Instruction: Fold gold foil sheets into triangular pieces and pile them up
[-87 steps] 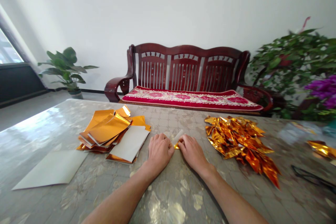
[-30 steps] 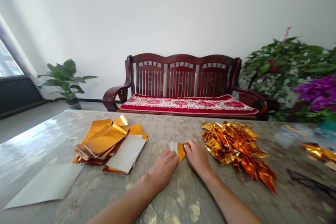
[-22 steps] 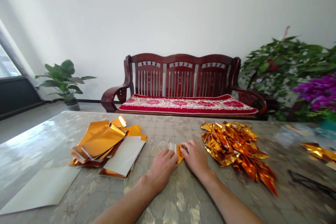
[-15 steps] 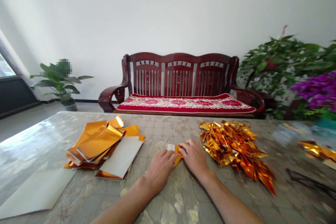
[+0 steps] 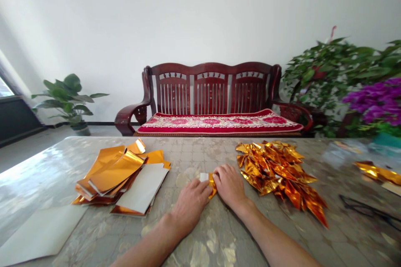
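A small piece of gold foil paper (image 5: pixel 212 183), with a whitish end showing at its far left, lies on the table between my hands. My left hand (image 5: pixel 191 201) presses on its left side, the fingers bent and close together. On its right side my right hand (image 5: pixel 230 184) grips the edge with curled fingers. Both hands hide much of the paper. Left of them is a loose stack of flat gold foil sheets (image 5: pixel 114 171), some with the pale side up. Right of them is a heap of folded, pointed gold foil pieces (image 5: pixel 275 171).
A pale sheet (image 5: pixel 40 233) lies at the table's near left. Black glasses (image 5: pixel 360 207), another strip of gold foil (image 5: pixel 376 172) and clear plastic (image 5: pixel 341 154) are at the right. Beyond the patterned table (image 5: pixel 188 150) stands a wooden bench (image 5: pixel 209 87), with plants on both sides.
The view has shifted slightly. My hands stay on the same foil paper; the fingers have moved only a little, and slightly more gold shows between them.
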`<state>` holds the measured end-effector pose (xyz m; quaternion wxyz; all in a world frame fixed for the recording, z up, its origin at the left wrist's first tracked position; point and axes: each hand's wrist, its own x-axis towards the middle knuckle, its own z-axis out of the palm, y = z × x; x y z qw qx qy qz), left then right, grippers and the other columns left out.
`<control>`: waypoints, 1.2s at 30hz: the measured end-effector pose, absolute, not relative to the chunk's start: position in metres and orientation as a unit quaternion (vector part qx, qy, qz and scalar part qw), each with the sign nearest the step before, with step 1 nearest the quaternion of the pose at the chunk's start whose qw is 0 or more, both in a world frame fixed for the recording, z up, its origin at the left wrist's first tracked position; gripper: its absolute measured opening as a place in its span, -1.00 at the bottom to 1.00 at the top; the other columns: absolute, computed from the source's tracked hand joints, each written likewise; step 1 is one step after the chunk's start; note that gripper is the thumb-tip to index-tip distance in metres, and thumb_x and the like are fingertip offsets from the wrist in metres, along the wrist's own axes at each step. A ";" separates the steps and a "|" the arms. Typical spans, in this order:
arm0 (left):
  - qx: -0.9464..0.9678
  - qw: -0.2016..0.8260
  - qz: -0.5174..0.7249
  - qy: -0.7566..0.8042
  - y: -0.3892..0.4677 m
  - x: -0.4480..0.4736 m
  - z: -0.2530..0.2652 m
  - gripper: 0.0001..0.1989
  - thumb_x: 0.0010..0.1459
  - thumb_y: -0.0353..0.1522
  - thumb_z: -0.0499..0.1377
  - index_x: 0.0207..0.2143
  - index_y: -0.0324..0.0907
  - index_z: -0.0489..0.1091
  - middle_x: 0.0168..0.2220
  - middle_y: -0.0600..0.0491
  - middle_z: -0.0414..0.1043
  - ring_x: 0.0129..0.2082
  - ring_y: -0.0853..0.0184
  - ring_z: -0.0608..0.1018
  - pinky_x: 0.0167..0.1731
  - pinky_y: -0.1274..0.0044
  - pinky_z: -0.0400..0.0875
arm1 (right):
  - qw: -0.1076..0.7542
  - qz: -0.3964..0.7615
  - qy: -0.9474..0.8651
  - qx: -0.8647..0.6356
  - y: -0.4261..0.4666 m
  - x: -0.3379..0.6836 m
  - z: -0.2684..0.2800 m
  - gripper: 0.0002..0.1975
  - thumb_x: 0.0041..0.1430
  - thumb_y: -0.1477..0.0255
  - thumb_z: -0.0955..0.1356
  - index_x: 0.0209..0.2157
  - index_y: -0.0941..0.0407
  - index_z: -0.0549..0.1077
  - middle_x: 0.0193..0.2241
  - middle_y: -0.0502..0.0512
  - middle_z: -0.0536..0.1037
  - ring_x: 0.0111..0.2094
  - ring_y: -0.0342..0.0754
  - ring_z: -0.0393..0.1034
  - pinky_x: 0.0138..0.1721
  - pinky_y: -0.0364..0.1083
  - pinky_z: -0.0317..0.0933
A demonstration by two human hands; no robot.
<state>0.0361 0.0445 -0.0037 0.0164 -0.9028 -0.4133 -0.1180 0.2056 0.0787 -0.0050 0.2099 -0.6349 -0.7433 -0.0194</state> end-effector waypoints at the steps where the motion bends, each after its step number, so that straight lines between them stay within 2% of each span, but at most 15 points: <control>1: -0.904 0.017 -0.115 -0.412 0.044 0.037 -0.003 -0.79 0.36 -0.31 0.00 -0.07 -0.08 0.39 -0.03 0.06 0.45 -0.08 0.25 0.42 -0.04 0.42 0.35 | 0.210 -0.015 -0.741 -0.637 0.079 0.205 -0.005 -0.83 0.29 0.42 0.25 -0.27 0.07 0.48 -0.23 0.10 0.53 -0.15 0.02 0.34 -0.15 -0.06 0.11; 5: -0.908 0.024 -0.118 -0.402 0.040 0.040 -0.004 -0.79 0.36 -0.29 0.00 -0.09 -0.08 0.38 -0.05 0.06 0.45 -0.10 0.25 0.42 -0.07 0.42 0.36 | 0.231 0.012 -0.731 -0.642 0.079 0.207 -0.005 -0.86 0.24 0.44 0.27 -0.23 0.07 0.47 -0.23 0.08 0.56 -0.16 0.01 0.36 -0.17 -0.07 0.12; 9: -0.910 0.032 -0.118 -0.396 0.038 0.040 -0.008 -0.80 0.35 -0.30 0.01 -0.07 -0.09 0.37 -0.03 0.06 0.44 -0.10 0.23 0.42 -0.07 0.40 0.36 | 0.255 0.060 -0.706 -0.658 0.081 0.209 -0.006 -0.80 0.20 0.40 0.29 -0.15 0.07 0.47 -0.28 0.04 0.58 -0.18 0.00 0.40 -0.21 -0.08 0.12; 16: -0.914 0.032 -0.112 -0.389 0.037 0.040 -0.009 -0.79 0.34 -0.32 0.05 -0.01 -0.08 0.34 0.01 0.05 0.42 -0.07 0.24 0.42 -0.03 0.39 0.36 | 0.238 0.102 -0.690 -0.676 0.081 0.211 -0.003 -0.74 0.16 0.37 0.30 -0.12 0.04 0.50 -0.31 0.01 0.60 -0.23 -0.04 0.44 -0.27 -0.11 0.11; 26: -0.914 0.028 -0.114 -0.390 0.038 0.039 -0.008 -0.79 0.33 -0.32 0.05 -0.01 -0.09 0.34 0.03 0.08 0.42 -0.06 0.23 0.42 -0.01 0.38 0.39 | 0.180 0.091 -0.693 -0.692 0.075 0.210 0.005 -0.78 0.19 0.29 0.29 -0.24 -0.01 0.56 -0.29 0.02 0.63 -0.24 -0.04 0.46 -0.35 -0.13 0.08; 36: -0.914 0.019 -0.119 -0.388 0.038 0.037 -0.006 -0.76 0.32 -0.31 0.07 0.02 -0.08 0.32 0.06 0.09 0.41 -0.03 0.24 0.41 0.03 0.40 0.37 | 0.179 0.090 -0.686 -0.699 0.078 0.209 0.004 -0.80 0.15 0.27 0.29 -0.31 -0.03 0.55 -0.34 0.01 0.63 -0.25 -0.01 0.49 -0.40 -0.11 0.03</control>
